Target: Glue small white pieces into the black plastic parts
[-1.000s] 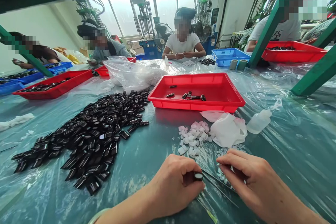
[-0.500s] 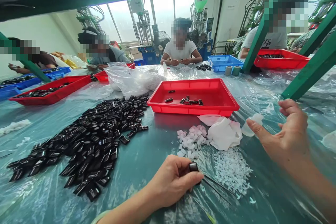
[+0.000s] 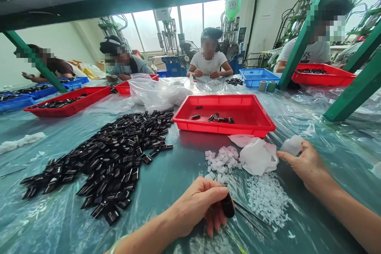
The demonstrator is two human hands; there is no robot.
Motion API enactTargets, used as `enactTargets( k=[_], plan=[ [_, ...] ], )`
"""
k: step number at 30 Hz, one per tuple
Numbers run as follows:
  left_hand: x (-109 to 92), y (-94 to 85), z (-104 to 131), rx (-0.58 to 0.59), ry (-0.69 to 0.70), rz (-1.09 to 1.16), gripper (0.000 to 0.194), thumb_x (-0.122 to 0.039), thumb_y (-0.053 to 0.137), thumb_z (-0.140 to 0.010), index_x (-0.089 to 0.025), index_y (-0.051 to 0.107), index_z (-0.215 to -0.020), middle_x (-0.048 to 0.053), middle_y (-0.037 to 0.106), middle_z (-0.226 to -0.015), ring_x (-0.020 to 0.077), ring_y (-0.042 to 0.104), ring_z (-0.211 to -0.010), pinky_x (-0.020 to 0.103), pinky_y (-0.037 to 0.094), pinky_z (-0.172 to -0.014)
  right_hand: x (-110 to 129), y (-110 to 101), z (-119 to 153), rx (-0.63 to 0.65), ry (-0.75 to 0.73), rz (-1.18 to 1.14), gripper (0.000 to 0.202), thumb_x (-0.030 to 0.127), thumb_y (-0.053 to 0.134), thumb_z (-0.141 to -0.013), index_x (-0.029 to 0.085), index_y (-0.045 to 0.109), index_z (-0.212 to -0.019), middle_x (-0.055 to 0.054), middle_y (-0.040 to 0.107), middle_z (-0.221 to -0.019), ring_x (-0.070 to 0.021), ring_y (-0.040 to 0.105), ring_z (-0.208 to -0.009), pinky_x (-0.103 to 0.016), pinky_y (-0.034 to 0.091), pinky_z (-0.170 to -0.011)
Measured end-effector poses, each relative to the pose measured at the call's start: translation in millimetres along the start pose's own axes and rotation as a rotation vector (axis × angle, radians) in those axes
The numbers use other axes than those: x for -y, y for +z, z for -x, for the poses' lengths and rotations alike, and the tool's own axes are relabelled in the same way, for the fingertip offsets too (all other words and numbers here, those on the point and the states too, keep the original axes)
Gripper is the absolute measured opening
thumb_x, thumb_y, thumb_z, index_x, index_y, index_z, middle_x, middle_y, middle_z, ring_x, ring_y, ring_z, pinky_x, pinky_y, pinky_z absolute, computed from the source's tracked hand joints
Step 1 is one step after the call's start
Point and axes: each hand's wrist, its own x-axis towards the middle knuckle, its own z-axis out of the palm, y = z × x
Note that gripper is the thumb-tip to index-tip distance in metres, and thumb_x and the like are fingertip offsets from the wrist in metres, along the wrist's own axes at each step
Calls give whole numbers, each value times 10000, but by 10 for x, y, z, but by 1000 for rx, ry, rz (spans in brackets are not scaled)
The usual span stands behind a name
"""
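Note:
My left hand (image 3: 201, 204) holds a black piece (image 3: 228, 205) between thumb and fingers, low in the middle. My right hand (image 3: 309, 164) is at a translucent white bottle (image 3: 291, 145), its fingers behind the bottle and its thumb stretched towards a white cloth (image 3: 258, 155). Below the cloth lies a heap of tiny white pieces (image 3: 268, 198). Larger whitish blocks (image 3: 223, 160) are piled left of the cloth. Thin dark tweezers (image 3: 251, 216) rest beside my left hand. A big pile of black pieces (image 3: 110, 158) spreads over the left.
A red tray (image 3: 223, 127) with several black pieces stands in the middle. Other red trays (image 3: 70, 105) and a blue tray (image 3: 258, 76) are farther off. Green posts (image 3: 354, 87) rise at the right. Several people sit around the table. A clear plastic bag (image 3: 154, 93) lies behind the pile.
My right hand has moved down and left and closed on the bottle, which is now tilted. The black piece in my left hand has turned to hang downward. The view has shifted slightly.

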Motion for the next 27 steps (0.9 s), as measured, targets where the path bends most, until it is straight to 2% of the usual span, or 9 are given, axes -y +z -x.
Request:
enactTargets(
  k=[4,6,8,11,13,16,18,20,27],
  plan=[
    [-19,4,-7,27,-7,-3,413,-476,540,-711,-87,576,-576,35,525,-478,68,443,-331,135,358,-276,3,-5,-54,105,278,49,220,319,521,-887,141,564,-1010,-25,608,-897,-116,598,-687,-272,513,-593],
    [-25,13,-3,34,-9,-2,415,-481,545,-708,-89,566,-571,41,535,-491,74,462,-341,137,368,-282,75,-47,-83,116,320,68,217,323,537,-875,133,574,-972,-14,609,-853,-110,590,-656,-267,504,-577],
    [-20,29,10,41,-3,7,390,-470,573,-701,-94,555,-601,49,563,-533,79,499,-367,136,392,-309,197,-119,-88,100,283,65,224,334,589,-827,141,593,-942,-12,621,-800,-123,584,-626,-263,485,-548],
    [13,64,39,68,7,24,344,-429,634,-680,-100,542,-643,62,600,-614,84,548,-423,138,430,-366,451,-257,-20,34,116,23,304,344,633,-724,182,609,-980,-61,662,-861,-207,600,-686,-300,457,-527],
    [45,89,58,87,-2,30,306,-382,663,-667,-97,552,-663,57,600,-634,92,566,-464,145,447,-405,635,-340,76,21,-43,-18,333,338,607,-714,218,603,-1025,-60,652,-987,-244,599,-828,-335,466,-628],
    [89,119,80,92,10,-1,222,-281,690,-649,-91,577,-678,19,563,-572,90,554,-493,158,454,-468,876,-421,248,69,-330,-82,271,253,547,-768,263,610,-1032,-19,644,-1010,-224,561,-962,-351,433,-780],
    [102,131,89,96,33,-25,194,-239,699,-637,-93,572,-656,-5,528,-534,69,507,-474,155,428,-479,996,-447,341,67,-605,-67,290,130,493,-802,232,602,-1051,-44,641,-984,-219,550,-957,-374,406,-797],
    [96,138,94,113,43,-39,190,-228,699,-636,-95,564,-637,-11,515,-537,53,458,-464,150,388,-469,1081,-459,403,71,-749,-44,319,50,465,-803,213,610,-1036,-55,643,-955,-214,554,-942,-377,391,-792],
    [56,153,102,173,45,-61,131,-186,663,-662,-86,584,-632,-32,409,-537,48,332,-487,176,262,-447,1146,-419,544,43,-764,-99,351,21,407,-840,247,653,-948,-35,680,-929,-199,586,-920,-416,347,-846]
  ],
)
